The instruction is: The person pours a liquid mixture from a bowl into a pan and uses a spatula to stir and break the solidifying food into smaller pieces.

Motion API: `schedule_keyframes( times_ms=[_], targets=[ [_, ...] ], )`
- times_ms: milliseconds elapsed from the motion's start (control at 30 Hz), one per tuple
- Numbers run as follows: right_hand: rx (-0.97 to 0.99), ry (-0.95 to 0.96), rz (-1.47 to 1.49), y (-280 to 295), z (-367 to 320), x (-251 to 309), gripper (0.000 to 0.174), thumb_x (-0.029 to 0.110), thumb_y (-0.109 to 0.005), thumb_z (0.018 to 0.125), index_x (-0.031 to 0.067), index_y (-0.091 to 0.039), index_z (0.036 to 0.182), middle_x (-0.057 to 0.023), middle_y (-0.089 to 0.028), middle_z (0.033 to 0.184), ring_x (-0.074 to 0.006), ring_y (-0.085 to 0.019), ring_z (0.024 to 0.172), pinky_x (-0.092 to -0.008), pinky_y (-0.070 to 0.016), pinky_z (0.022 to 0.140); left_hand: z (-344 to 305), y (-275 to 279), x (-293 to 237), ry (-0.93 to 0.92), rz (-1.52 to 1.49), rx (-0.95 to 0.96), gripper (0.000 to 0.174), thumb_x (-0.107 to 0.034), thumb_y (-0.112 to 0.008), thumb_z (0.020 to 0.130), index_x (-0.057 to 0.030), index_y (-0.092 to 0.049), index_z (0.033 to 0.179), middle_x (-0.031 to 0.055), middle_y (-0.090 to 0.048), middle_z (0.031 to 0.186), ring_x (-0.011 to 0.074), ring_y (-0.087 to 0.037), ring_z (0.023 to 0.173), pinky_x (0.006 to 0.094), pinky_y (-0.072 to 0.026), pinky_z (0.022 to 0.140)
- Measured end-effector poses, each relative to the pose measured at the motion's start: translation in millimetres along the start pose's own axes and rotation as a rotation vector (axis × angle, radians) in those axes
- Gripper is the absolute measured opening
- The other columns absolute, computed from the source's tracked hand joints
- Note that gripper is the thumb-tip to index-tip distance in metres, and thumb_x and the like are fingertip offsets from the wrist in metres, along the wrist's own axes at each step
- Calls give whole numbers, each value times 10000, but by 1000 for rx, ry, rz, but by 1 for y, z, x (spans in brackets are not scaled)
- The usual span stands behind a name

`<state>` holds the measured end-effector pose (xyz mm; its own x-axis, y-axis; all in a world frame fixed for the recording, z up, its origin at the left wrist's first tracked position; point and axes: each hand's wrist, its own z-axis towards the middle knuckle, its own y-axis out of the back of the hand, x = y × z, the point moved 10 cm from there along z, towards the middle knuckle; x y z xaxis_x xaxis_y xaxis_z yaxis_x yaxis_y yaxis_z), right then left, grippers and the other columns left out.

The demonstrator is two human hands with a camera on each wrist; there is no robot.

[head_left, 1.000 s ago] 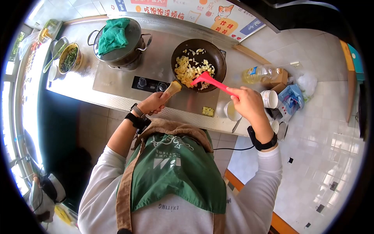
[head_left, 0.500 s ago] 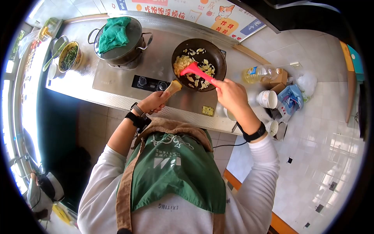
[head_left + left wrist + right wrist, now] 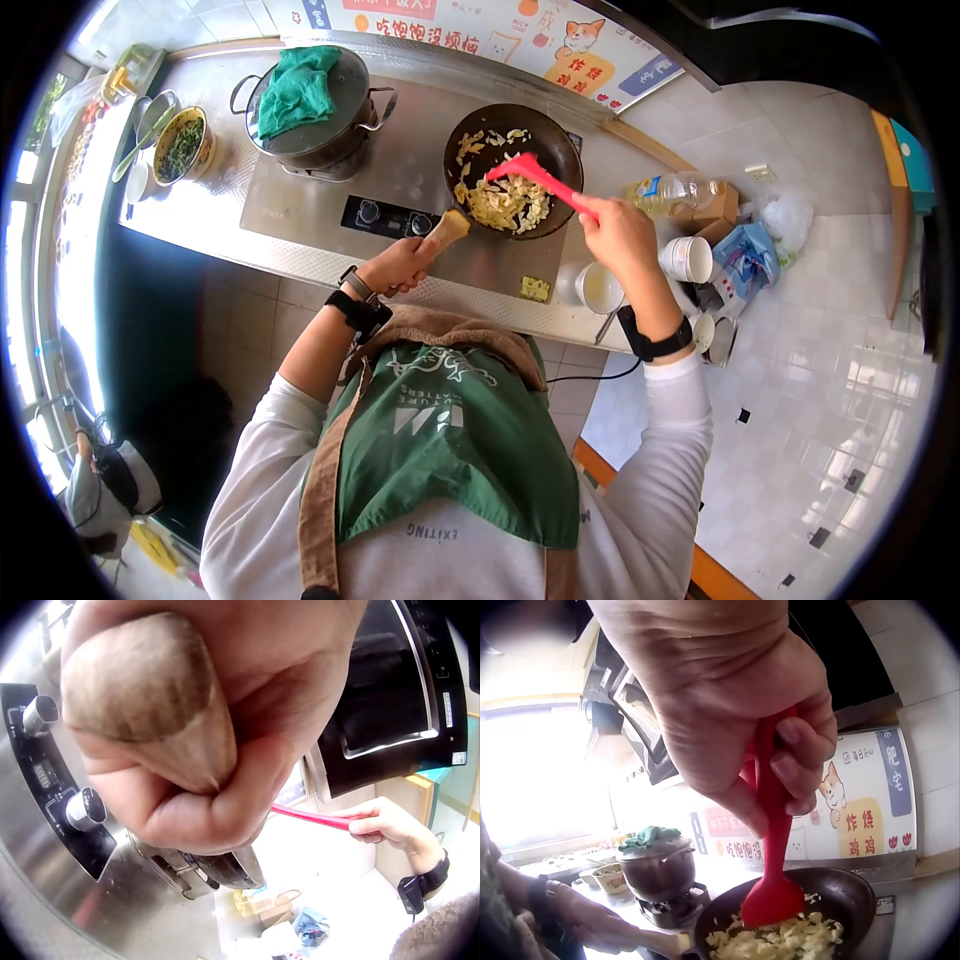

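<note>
A dark frying pan (image 3: 565, 165) sits on the steel stove, with chopped pale-yellow food like scrambled egg (image 3: 510, 205) spread over its near half. My left hand (image 3: 393, 267) grips the pan's wooden handle (image 3: 447, 228); the left wrist view shows the fingers wrapped round the handle's end (image 3: 142, 682). From the right side my right hand (image 3: 620, 240) holds a red spatula (image 3: 545, 180) by its handle. In the right wrist view the spatula's blade (image 3: 772, 901) is over the food, hiding part of it.
Left of the pan stands a lidded pot (image 3: 310, 140) with a green cloth (image 3: 298, 92) on top. A bowl of chopped greens (image 3: 183, 146) is farther left. To the right are an oil bottle (image 3: 665, 190), a white bowl (image 3: 600, 288) and stacked bowls (image 3: 687, 259). A small yellow-green sponge (image 3: 535, 288) lies near the front edge.
The spatula first swept left, pushing the food to the pan's left side, then came back right. The food now lies toward the near middle. My left hand stays on the handle.
</note>
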<state>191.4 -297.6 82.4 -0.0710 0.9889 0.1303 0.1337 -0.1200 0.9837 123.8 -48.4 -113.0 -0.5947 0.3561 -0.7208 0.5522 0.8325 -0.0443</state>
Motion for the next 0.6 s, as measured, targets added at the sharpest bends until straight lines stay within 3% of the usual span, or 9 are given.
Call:
schedule_keyframes(
  times_ms=[33,100,200,300,367,400,467,600],
  targets=[
    [0,-6,1,-6,6,-2,278,204,-624,840,229,-689,1109,-123,-674,871,-324,-646,807,-427,-524,723,-1,-2,-2,-8,-10,6,493,-488,-402,978,-8,-489,1049,12,-464,662,57,-372,429,227,-326,353],
    [-186,30,-10,-11,23,-3,265,181,-596,840,209,-697,1083,-125,-667,853,-325,-649,762,-427,-530,707,1,-3,-6,-23,-13,12,490,-483,-399,980,-7,-489,1051,12,-464,662,57,-372,429,227,-327,353],
    [-198,48,-15,-31,31,-6,257,173,-598,836,191,-700,1072,-133,-665,841,-329,-649,759,-433,-528,709,4,-4,-3,-18,-30,17,485,-477,-396,984,-6,-490,1048,12,-463,662,57,-374,430,226,-329,355],
    [-80,40,-29,2,8,-11,266,167,-596,833,185,-698,1077,-128,-659,838,-330,-646,759,-436,-526,712,9,-4,4,-39,-65,23,489,-482,-401,983,-6,-488,1053,11,-461,663,56,-375,433,225,-332,358],
    [-18,37,-29,15,-9,-13,270,164,-596,830,192,-699,1079,-127,-658,840,-329,-644,761,-435,-525,711,8,-3,4,-49,-60,4,471,-515,-404,978,-52,-467,911,-15,-432,639,48,-350,434,217,-316,369],
    [5,30,-50,19,-17,-13,269,161,-597,827,197,-700,1072,-123,-653,829,-326,-642,757,-435,-522,706,8,-3,3,-48,-61,4,471,-515,-404,978,-52,-467,911,-15,-432,639,48,-350,434,217,-316,369],
    [30,25,-70,14,-28,-10,267,159,-598,823,201,-702,1066,-119,-649,818,-323,-640,752,-435,-520,702,7,-4,3,-23,-47,16,505,-501,-396,981,-8,-482,1053,7,-454,659,57,-374,440,223,-335,360],
    [-49,165,-27,-11,-28,15,243,163,-619,813,197,-699,1040,-104,-625,786,-310,-631,719,-418,-514,682,11,-4,10,4,-38,26,505,-513,-391,979,-21,-507,986,14,-481,675,61,-394,448,233,-352,373]
  ],
)
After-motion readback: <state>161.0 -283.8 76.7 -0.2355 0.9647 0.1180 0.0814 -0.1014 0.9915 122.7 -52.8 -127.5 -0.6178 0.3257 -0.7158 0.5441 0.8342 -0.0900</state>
